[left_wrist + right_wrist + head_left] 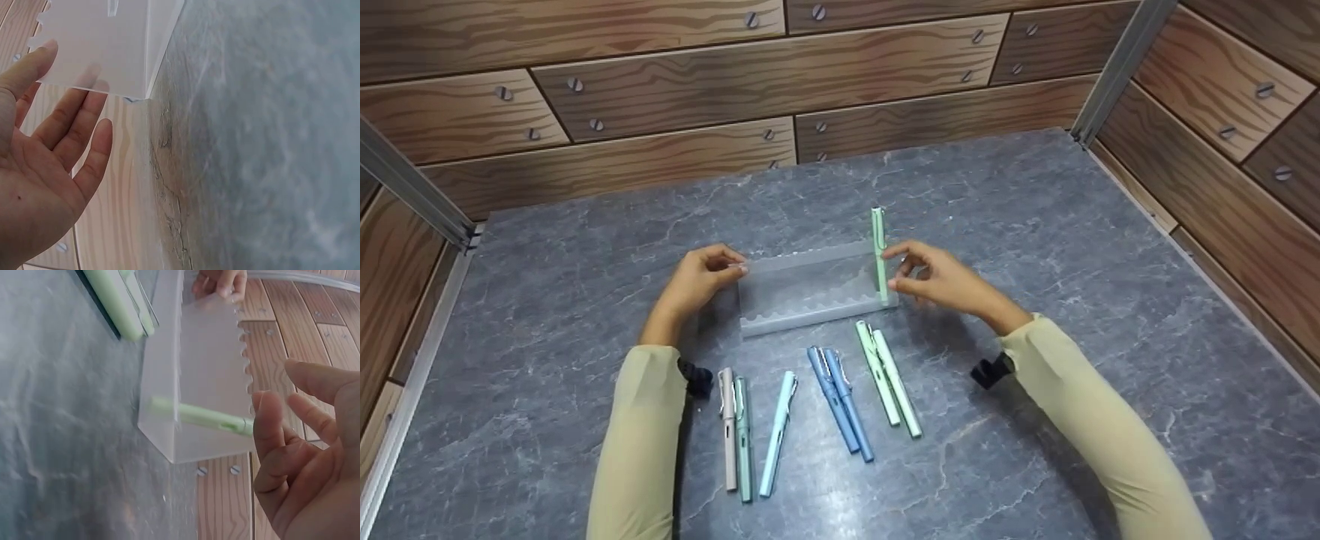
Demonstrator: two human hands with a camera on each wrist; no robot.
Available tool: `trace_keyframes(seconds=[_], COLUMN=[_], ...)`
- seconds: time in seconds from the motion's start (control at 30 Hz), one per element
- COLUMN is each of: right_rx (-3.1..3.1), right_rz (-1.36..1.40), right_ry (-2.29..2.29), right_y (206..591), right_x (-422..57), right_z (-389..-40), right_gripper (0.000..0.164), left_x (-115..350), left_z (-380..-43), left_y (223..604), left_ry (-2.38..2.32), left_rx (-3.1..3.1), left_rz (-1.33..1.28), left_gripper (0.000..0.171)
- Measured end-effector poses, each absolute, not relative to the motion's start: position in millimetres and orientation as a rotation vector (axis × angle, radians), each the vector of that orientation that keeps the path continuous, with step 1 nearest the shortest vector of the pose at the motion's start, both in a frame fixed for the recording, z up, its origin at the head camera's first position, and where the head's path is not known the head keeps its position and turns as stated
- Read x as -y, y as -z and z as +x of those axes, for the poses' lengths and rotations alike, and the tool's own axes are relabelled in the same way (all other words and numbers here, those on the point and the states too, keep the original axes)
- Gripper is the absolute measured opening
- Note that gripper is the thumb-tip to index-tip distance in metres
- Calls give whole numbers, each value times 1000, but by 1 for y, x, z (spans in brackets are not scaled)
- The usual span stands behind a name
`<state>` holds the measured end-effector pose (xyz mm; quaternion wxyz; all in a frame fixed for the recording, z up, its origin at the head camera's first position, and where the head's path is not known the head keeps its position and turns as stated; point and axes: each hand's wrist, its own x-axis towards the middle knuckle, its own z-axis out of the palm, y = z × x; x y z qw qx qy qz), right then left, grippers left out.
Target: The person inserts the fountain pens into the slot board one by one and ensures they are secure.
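A frosted clear plastic pen holder with scalloped notches stands in the middle of the table. Its left edge is pinched by my left hand, thumb on the front and fingers behind the sheet. One light green pen leans upright in the notches at the holder's right end, its top rising above the back edge. Beside that pen is my right hand, fingers loosely bent and parted, fingertips right at the pen's side. In the right wrist view nothing lies between the right thumb and fingers.
In front of the holder lie two light green pens, two blue pens, a pale cyan pen, a dark green pen and a grey-beige pen. Wood-patterned walls enclose the grey marbled table.
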<state>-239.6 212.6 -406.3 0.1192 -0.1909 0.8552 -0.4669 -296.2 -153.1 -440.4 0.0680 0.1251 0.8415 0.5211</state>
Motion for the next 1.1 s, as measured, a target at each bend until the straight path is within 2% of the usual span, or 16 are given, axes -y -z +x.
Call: trace_keyframes(seconds=[0.33, 1.1], right_rx=[-2416, -2302], right_rz=[-618, -621], right_ry=[1227, 1037], right_y=[415, 436], right_x=[-210, -206], right_z=[-225, -209], right_gripper=[41, 47], left_x=[153, 154], left_z=[-298, -298], left_y=[439, 441], left_ry=[-1600, -1545], left_rx=[-2536, -2536], left_rz=[401, 379], left_gripper=[19, 20])
